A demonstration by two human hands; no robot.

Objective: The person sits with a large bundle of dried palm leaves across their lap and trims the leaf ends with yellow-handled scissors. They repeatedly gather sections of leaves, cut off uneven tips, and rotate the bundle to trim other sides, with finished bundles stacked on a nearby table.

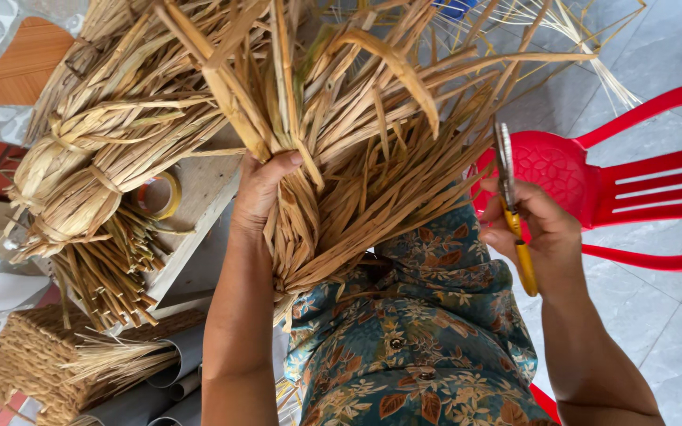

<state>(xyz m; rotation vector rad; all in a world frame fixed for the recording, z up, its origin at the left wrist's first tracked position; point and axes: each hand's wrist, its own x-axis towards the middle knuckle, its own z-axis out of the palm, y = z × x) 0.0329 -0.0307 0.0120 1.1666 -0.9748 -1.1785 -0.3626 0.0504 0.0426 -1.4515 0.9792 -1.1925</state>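
Note:
My left hand (260,189) grips a thick bundle of dried straw-coloured leaves (333,134) near its lower end, holding it up in front of me so the strands fan upward and outward. To the right of the bundle, my right hand (538,233) is closed on a pair of scissors (511,197) with yellow handles, the metal blades pointing up close to the bundle's right edge. Below my hands lies my lap in floral-patterned cloth (412,339).
Tied bundles of the same dried leaves (80,181) rest on a wooden board (199,197) at left, with a tape roll (158,195). A woven basket (25,363) and grey pipes (159,379) sit lower left. A red plastic chair (633,181) stands at right on pale floor tiles.

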